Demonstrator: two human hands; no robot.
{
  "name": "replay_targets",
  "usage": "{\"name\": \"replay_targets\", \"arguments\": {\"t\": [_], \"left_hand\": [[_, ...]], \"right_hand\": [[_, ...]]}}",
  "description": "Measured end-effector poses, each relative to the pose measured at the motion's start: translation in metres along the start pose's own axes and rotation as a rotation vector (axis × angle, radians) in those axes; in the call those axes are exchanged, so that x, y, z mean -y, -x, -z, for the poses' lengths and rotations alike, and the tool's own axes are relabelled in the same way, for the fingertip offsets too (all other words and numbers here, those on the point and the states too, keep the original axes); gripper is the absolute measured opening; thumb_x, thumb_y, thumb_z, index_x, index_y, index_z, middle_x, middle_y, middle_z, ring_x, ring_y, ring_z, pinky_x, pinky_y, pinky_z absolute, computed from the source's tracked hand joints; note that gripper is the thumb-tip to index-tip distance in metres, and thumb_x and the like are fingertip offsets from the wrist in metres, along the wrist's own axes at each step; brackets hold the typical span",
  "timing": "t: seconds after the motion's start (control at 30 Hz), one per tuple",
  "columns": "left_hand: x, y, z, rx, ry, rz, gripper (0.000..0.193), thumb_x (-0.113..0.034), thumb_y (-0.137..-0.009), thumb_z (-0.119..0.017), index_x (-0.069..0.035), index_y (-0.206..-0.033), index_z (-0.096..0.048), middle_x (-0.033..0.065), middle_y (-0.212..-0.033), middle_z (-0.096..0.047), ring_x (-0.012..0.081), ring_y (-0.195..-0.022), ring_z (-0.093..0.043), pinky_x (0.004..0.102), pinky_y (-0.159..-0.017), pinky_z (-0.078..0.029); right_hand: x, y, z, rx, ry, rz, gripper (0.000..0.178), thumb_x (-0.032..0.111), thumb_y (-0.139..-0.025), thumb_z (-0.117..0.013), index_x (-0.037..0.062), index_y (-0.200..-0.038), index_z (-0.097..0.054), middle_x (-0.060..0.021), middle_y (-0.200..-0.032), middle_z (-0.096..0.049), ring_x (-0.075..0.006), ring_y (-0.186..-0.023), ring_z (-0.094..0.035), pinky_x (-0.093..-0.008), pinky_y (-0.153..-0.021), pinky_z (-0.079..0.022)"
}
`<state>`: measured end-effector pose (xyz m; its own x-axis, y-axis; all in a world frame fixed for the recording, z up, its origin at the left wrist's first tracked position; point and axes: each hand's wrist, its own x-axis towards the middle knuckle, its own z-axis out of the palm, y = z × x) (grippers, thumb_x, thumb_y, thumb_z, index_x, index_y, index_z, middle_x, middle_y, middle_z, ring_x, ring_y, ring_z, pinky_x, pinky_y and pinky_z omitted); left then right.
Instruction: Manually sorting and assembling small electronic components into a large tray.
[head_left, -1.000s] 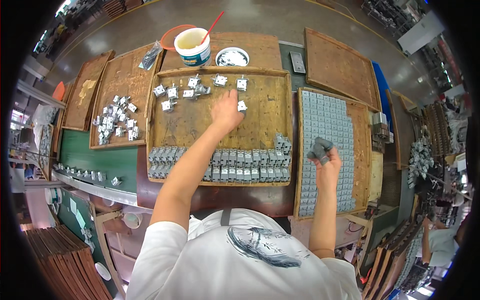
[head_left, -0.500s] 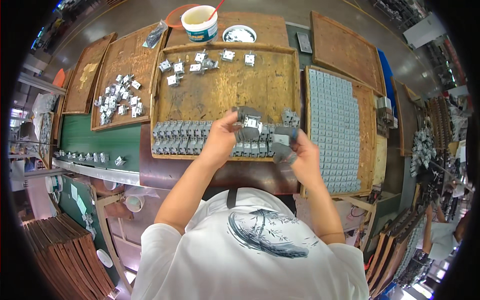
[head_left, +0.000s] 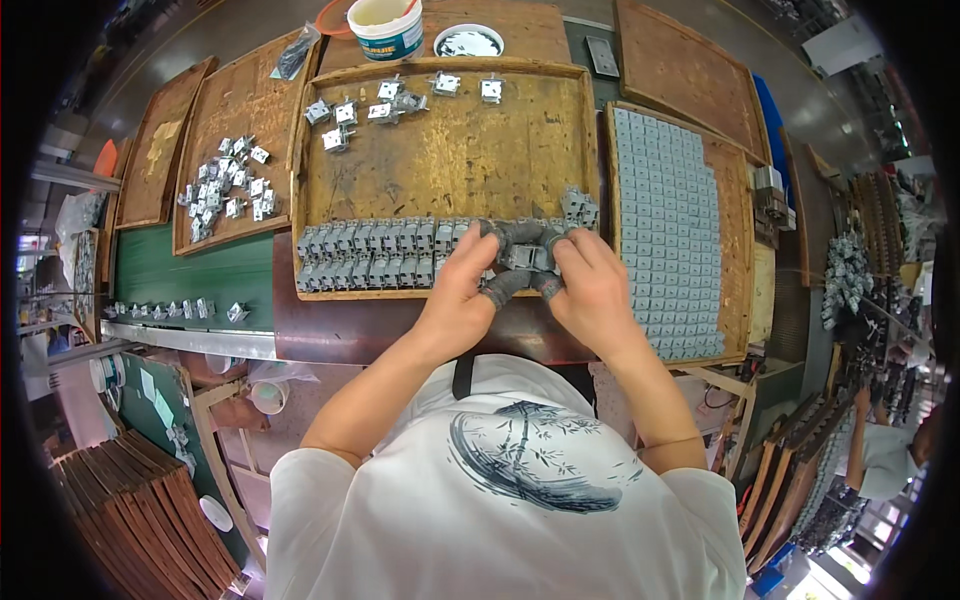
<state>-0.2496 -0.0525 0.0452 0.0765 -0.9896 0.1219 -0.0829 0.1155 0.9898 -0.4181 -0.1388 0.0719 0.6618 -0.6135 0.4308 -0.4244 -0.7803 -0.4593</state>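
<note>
Between my two hands is a small boxy grey part with a silvery metal face [head_left: 527, 258], above the near edge of a shallow wooden tray [head_left: 450, 165]. My left hand [head_left: 462, 285] pinches its left side and my right hand [head_left: 597, 290] its right side. Dark coverings wrap the fingertips of both hands. To the left, two rows of similar grey parts [head_left: 370, 255] stand along the tray's near side. Another grey part [head_left: 578, 207] sits by the right rim, just beyond my right hand. Several loose silvery metal pieces [head_left: 383, 112] lie at the tray's far left.
A left-hand wooden tray [head_left: 270, 85] holds a heap of metal pieces [head_left: 225, 190]. The right-hand tray [head_left: 735, 260] carries close rows of grey blocks [head_left: 665, 230]. Behind stand a bucket [head_left: 388, 38] and a white dish [head_left: 470, 42]. Several metal pieces [head_left: 170, 310] line the green surface [head_left: 200, 275].
My right hand has moved in from the right and now grips the part together with my left hand. The part now shows its grey side more, and the view has shifted slightly.
</note>
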Motion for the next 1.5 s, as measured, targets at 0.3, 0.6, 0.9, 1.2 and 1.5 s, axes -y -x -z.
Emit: {"name": "replay_targets", "arguments": {"t": [0.3,0.6,0.9,1.2,1.5], "left_hand": [[0.009,-0.004,-0.026,-0.112,-0.574,-0.077,0.062,0.005,-0.059,-0.059,0.004,-0.121,-0.048,0.0258,-0.110,-0.046,0.0486,-0.106,-0.044,0.0481,-0.092,-0.041],[0.017,-0.018,-0.035,-0.057,-0.404,-0.277,0.063,-0.009,-0.059,-0.077,0.001,-0.118,-0.058,0.0187,-0.102,-0.061,0.0395,-0.090,-0.059,0.0431,-0.077,-0.049],[0.021,-0.067,-0.031,0.159,-0.573,-0.326,0.061,-0.008,-0.065,-0.075,-0.004,-0.124,-0.059,0.0152,-0.106,-0.057,0.0343,-0.096,-0.054,0.0385,-0.086,-0.047],[0.102,-0.136,-0.004,0.157,-0.226,0.307,0.051,0.010,-0.078,-0.061,-0.001,-0.128,-0.056,0.0042,-0.109,-0.051,0.0165,-0.098,-0.052,0.0246,-0.087,-0.043],[0.089,-0.137,-0.020,0.222,-0.289,0.372,0.054,0.004,-0.075,-0.058,0.000,-0.129,-0.052,0.0158,-0.111,-0.049,0.0276,-0.095,-0.057,0.0322,-0.079,-0.049]], "right_hand": [[0.004,0.019,-0.012,0.056,-0.085,-0.156,0.019,0.006,-0.073,-0.067,0.0011,-0.088,-0.057,-0.0153,-0.083,-0.054,-0.0369,-0.079,-0.059,-0.0448,-0.066,-0.049],[-0.033,0.023,0.000,0.348,-0.612,-0.425,0.042,0.030,-0.075,-0.076,-0.0030,-0.096,-0.061,-0.0171,-0.079,-0.064,-0.0213,-0.070,-0.061,-0.0333,-0.067,-0.048],[-0.072,0.025,0.009,0.366,-0.506,-0.578,0.038,0.027,-0.076,-0.079,0.0000,-0.097,-0.062,-0.0097,-0.081,-0.064,-0.0117,-0.074,-0.059,-0.0304,-0.067,-0.049],[-0.327,0.031,0.069,-0.484,-0.356,-1.007,0.021,0.009,-0.084,-0.058,-0.0011,-0.100,-0.067,-0.0106,-0.084,-0.070,-0.0198,-0.074,-0.064,-0.0315,-0.069,-0.048],[-0.419,0.012,0.066,-0.055,0.291,-1.101,0.045,0.038,-0.082,-0.058,0.0077,-0.115,-0.067,-0.0198,-0.112,-0.067,-0.0368,-0.110,-0.061,-0.0408,-0.092,-0.046]]}}
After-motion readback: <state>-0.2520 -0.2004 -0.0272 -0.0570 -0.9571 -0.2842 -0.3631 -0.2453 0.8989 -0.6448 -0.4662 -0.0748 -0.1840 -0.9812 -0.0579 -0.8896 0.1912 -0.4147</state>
